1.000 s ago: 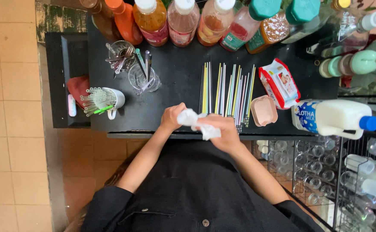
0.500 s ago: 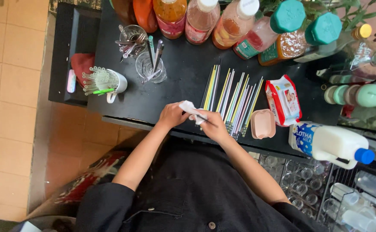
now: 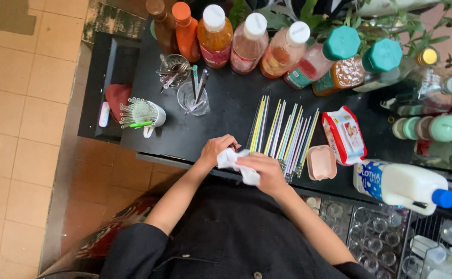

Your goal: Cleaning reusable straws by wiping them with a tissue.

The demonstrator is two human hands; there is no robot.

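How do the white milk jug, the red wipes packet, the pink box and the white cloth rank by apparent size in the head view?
1. White milk jug, clearly largest.
2. Red wipes packet.
3. Pink box and white cloth: alike; the left hand and right hand partly cover the cloth, so their order is unsure.

White cloth (image 3: 239, 164); pastel yellow, green, pink straws (image 3: 284, 135); black worktop (image 3: 236, 108); pink soap box (image 3: 321, 162); teal-capped bottles (image 3: 334, 62) upper right.
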